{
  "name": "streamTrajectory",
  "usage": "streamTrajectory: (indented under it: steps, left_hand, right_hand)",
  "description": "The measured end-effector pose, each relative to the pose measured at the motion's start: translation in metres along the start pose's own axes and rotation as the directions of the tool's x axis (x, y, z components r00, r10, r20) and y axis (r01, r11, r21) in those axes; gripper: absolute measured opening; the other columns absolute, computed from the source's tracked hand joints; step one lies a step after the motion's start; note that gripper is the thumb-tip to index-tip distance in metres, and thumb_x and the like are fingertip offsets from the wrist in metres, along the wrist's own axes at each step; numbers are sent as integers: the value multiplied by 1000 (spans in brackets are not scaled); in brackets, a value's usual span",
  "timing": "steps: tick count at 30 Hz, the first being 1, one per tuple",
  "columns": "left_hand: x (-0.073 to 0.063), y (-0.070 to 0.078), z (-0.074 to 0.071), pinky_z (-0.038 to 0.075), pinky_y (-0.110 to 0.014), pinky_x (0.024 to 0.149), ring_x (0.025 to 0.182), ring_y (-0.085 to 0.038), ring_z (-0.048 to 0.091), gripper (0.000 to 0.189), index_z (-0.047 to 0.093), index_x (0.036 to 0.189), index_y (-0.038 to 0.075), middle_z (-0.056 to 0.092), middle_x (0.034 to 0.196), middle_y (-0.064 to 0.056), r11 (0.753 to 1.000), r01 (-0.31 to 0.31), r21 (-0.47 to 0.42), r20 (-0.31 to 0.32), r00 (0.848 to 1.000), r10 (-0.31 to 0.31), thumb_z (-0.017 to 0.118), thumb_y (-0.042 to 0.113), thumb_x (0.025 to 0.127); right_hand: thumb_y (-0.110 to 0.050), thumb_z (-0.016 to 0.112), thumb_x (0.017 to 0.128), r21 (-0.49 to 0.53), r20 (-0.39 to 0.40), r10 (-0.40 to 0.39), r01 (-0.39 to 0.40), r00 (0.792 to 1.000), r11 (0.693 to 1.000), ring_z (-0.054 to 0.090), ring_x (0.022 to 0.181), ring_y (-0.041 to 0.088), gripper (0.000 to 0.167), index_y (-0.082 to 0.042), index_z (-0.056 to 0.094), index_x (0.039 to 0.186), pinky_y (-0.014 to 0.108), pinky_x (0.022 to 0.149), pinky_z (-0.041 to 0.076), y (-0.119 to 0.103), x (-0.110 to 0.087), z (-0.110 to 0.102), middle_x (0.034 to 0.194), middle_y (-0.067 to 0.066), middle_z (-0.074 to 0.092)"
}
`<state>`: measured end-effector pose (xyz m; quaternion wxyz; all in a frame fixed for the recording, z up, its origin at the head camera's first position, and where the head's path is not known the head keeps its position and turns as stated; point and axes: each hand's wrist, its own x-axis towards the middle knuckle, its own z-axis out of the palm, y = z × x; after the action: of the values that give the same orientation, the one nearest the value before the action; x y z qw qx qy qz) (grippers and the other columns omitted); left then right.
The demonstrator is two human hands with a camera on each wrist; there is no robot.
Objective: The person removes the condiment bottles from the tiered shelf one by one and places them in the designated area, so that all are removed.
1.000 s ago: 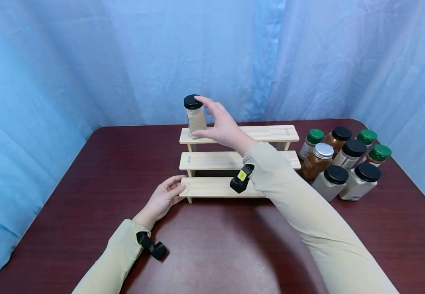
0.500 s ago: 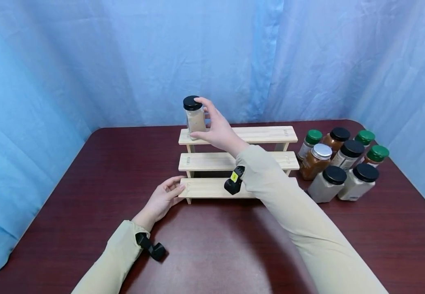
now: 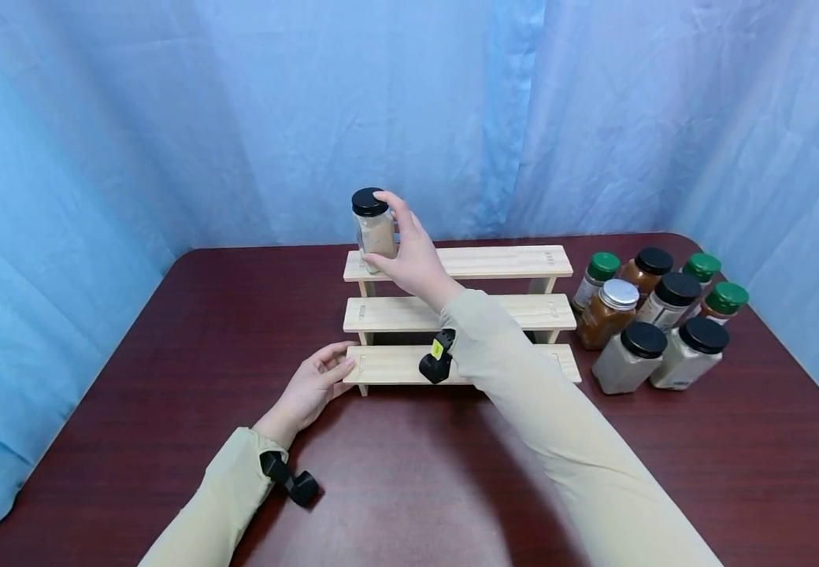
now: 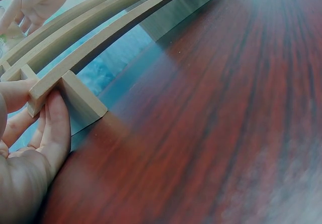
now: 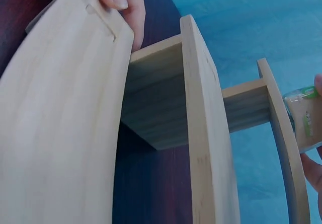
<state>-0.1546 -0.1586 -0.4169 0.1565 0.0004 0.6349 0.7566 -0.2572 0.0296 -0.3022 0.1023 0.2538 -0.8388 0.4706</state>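
Observation:
A three-tier wooden step shelf (image 3: 466,313) stands mid-table. At the left end of its top tier is a spice jar (image 3: 374,236) with a black lid and pale tan contents, upright. My right hand (image 3: 415,264) holds this jar from the right, index finger at the lid and thumb low on the side. In the right wrist view the jar (image 5: 308,117) shows at the right edge, right at the top board. My left hand (image 3: 310,386) grips the left end of the lowest board; the left wrist view shows thumb above and fingers (image 4: 56,118) beneath it.
Right of the shelf stands a cluster of several spice jars: a silver-lidded jar (image 3: 609,313), black-lidded jars such as the white one (image 3: 629,366), and green-lidded ones (image 3: 724,301). Blue curtains (image 3: 275,118) hang behind and beside the dark red table (image 3: 190,378).
My right wrist and forearm have swung a little to the left while the hand stays around the jar at the top tier. My left hand keeps its grip on the lowest board.

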Motion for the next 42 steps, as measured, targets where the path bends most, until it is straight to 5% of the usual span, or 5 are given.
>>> streamTrajectory:
  steps: [19, 31, 42]
  left_hand:
    - [0, 0, 0, 52, -20, 75, 81, -3, 60, 44, 32, 139, -7, 56, 89, 7, 1000, -6, -2, -17, 1000, 6, 46, 1, 97]
    - [-1, -1, 1, 52, -20, 76, 81, -3, 60, 40, 38, 135, -4, 57, 88, 7, 1000, -13, -11, -17, 1000, 13, 47, 1, 97]
    - [0, -1, 1, 52, -20, 75, 81, -3, 60, 44, 32, 137, -9, 56, 89, 7, 1000, -11, -4, -13, 1000, 11, 47, 2, 97]
  right_hand:
    - [-10, 74, 81, 116, -51, -135, 140, 989, 983, 44, 126, 26, 78, -20, 30, 144, 40, 89, 52, 1, -27, 0, 144, 11, 39]
    - [-1, 75, 78, 190, -101, -168, 185, 981, 964, 47, 123, 31, 80, -16, 29, 141, 43, 89, 52, 2, -60, -14, 140, 15, 42]
    - [7, 78, 70, 150, -163, -249, 273, 955, 950, 56, 114, 36, 82, -10, 31, 135, 43, 84, 54, 3, -97, -26, 130, 23, 49]
